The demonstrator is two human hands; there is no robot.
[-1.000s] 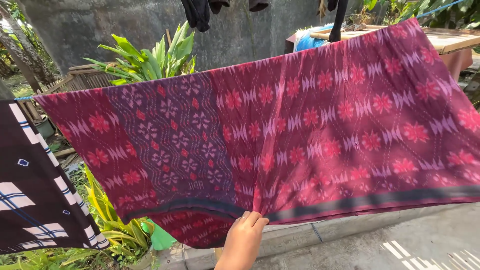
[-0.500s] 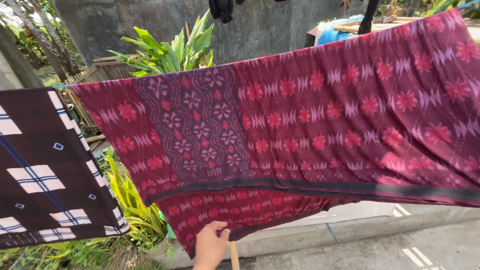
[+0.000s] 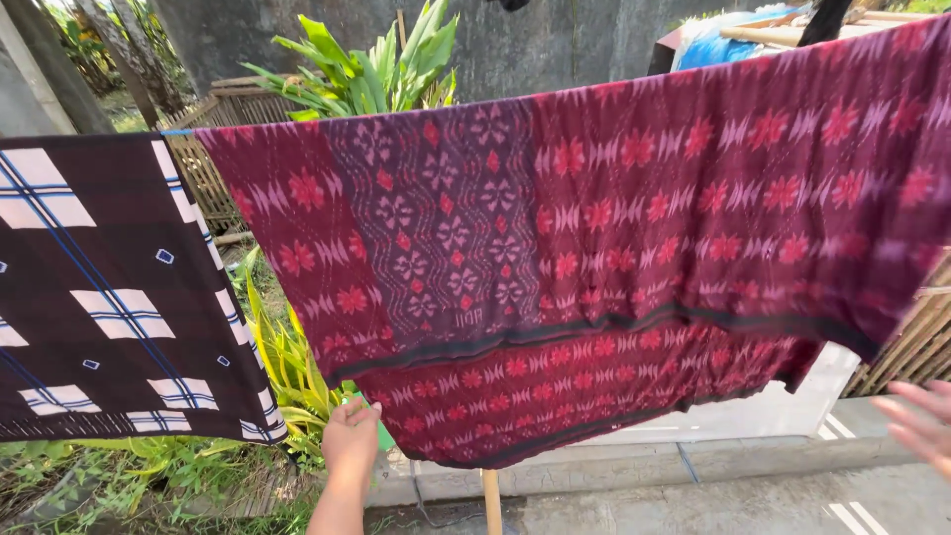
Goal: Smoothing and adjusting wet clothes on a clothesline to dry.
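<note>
A maroon cloth [image 3: 634, 238] with red flower and diamond patterns hangs folded over a line, its back layer reaching lower than the front. My left hand [image 3: 351, 438] is raised under the cloth's lower left corner, fingertips at the hem; whether it pinches the fabric is unclear. My right hand [image 3: 919, 424] comes in blurred at the right edge, fingers apart and holding nothing, just below and right of the cloth's lower right end.
A dark brown cloth [image 3: 109, 297] with white and blue checks hangs to the left on the same line. A thin wooden pole [image 3: 490, 500] stands below the maroon cloth. Leafy plants [image 3: 287, 367], a bamboo fence [image 3: 203, 168], a concrete kerb and a grey wall lie behind.
My left hand has moved left along the bottom hem to the cloth's lower left corner. My right hand has come into view at the right. The view has shifted left.
</note>
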